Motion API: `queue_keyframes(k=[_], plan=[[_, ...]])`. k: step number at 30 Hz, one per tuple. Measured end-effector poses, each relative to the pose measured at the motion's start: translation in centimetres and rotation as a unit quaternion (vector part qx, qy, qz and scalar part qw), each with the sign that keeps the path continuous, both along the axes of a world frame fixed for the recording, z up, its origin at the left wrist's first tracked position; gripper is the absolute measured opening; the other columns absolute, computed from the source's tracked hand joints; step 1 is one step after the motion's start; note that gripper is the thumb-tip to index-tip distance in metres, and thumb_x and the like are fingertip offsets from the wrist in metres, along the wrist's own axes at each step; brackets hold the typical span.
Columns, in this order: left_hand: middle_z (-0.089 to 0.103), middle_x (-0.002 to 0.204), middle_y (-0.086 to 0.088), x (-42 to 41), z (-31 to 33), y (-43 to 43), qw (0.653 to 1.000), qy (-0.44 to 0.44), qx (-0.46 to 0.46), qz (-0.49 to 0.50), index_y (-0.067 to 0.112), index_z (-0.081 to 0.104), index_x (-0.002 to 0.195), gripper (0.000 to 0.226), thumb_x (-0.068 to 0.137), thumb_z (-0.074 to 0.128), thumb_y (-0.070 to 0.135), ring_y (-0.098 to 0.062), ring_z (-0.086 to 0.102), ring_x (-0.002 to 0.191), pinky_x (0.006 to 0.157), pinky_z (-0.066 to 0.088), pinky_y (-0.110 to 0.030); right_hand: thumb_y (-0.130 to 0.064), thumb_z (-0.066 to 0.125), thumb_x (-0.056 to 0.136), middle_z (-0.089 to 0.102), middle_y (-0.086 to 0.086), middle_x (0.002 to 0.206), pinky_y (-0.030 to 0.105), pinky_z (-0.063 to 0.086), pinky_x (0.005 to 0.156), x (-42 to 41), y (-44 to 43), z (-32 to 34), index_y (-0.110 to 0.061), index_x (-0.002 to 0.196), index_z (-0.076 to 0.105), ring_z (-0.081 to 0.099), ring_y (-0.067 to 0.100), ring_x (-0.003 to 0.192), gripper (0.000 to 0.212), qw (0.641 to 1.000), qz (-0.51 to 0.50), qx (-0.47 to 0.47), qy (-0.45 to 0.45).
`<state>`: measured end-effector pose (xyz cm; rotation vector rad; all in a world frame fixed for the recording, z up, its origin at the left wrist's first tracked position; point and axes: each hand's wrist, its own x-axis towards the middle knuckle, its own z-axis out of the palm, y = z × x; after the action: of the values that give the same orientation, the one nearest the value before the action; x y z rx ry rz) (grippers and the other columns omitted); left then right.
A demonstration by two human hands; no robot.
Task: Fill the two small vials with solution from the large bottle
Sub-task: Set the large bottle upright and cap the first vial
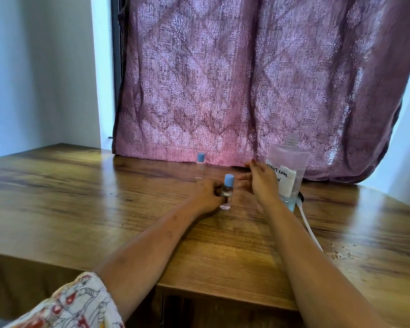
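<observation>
Left grip (pixel 207 194) is closed around the near vial (pixel 227 191), fingers wrapped on its left side at mid-body. The vial stands upright on the bench (pixel 81 197) with its blue cap on and clear liquid visible in it.

Right grip (pixel 260 179) is open and holds nothing: fingers spread, palm facing left, just right of the near vial and apart from it. It sits in front of the large bottle (pixel 290 166) and covers part of the bottle's handwritten white label (pixel 285 179).

Large bottle stands upright at right rear of the bench, with its neck uncapped and threads showing. It is clear, with a bluish base.

Second vial (pixel 200 165) stands upright further back, near the purple patterned curtain (pixel 246 79), blue cap on, well apart from both grips. A small round clear thing (pixel 198 178) lies on the bench just in front of it; can't tell what it is.

A white tube or cable (pixel 309 227) runs from the bottle's base toward the bench's near edge. Patterned sleeve (pixel 69 306) shows on the left arm.
</observation>
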<state>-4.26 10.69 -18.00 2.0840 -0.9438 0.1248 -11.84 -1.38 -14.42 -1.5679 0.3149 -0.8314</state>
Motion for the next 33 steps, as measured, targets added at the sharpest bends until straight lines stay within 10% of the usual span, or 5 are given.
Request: queue_keyframes(k=[5, 12, 19, 26, 33], plan=[[0.071, 0.103, -0.004, -0.2, 0.1, 0.1, 1.0, 0.005, -0.005, -0.008, 0.015, 0.067, 0.111, 0.032, 0.078, 0.07, 0.016, -0.013, 0.064, 0.093, 0.08, 0.046, -0.021, 0.006, 0.056, 0.085, 0.063, 0.008, 0.118, 0.02, 0.049, 0.087, 0.5, 0.4, -0.3, -0.012, 0.118, 0.059, 0.058, 0.017, 0.11, 0.037, 0.979, 0.099, -0.161, 0.077], [0.071, 0.098, -0.005, -0.3, 0.2, 0.1, 1.0, 0.0, -0.002, 0.0, 0.015, 0.068, 0.108, 0.03, 0.078, 0.07, 0.017, -0.015, 0.064, 0.089, 0.075, 0.045, -0.022, 0.011, 0.061, 0.081, 0.064, 0.008, 0.107, 0.005, 0.049, 0.073, 0.7, 0.5, -0.5, -0.008, 0.107, 0.064, 0.059, 0.015, 0.102, 0.032, 0.964, 0.092, -0.242, 0.058], [0.071, 0.097, -0.009, -0.8, 0.3, 0.1, 1.0, 0.015, -0.012, 0.009, 0.011, 0.068, 0.102, 0.025, 0.078, 0.069, 0.016, -0.02, 0.066, 0.09, 0.079, 0.052, -0.029, 0.009, 0.065, 0.076, 0.066, 0.004, 0.092, 0.031, 0.055, 0.083, 1.2, 0.7, -1.0, -0.026, 0.084, 0.059, 0.065, 0.017, 0.092, 0.037, 0.968, 0.042, -0.246, 0.043], [0.072, 0.093, -0.006, -0.5, 0.0, 0.3, 0.999, 0.014, -0.033, -0.006, 0.012, 0.07, 0.103, 0.031, 0.073, 0.075, 0.018, -0.01, 0.062, 0.08, 0.067, 0.046, -0.013, -0.009, 0.077, 0.074, 0.064, 0.007, 0.101, 0.006, 0.046, 0.058, 0.3, 0.5, -2.1, -0.014, 0.126, 0.046, 0.062, 0.014, 0.091, 0.061, 0.98, 0.035, -0.184, 0.065], [0.067, 0.11, -0.003, -0.3, 0.2, 1.1, 0.996, 0.072, -0.016, -0.046, 0.012, 0.055, 0.128, 0.062, 0.07, 0.075, 0.006, -0.01, 0.059, 0.095, 0.082, 0.044, -0.02, -0.016, 0.085, 0.061, 0.071, 0.005, 0.097, 0.042, 0.055, 0.084, 1.0, 0.2, -4.1, -0.013, 0.111, 0.059, 0.067, 0.018, 0.088, 0.056, 0.969, 0.039, -0.169, 0.177]])
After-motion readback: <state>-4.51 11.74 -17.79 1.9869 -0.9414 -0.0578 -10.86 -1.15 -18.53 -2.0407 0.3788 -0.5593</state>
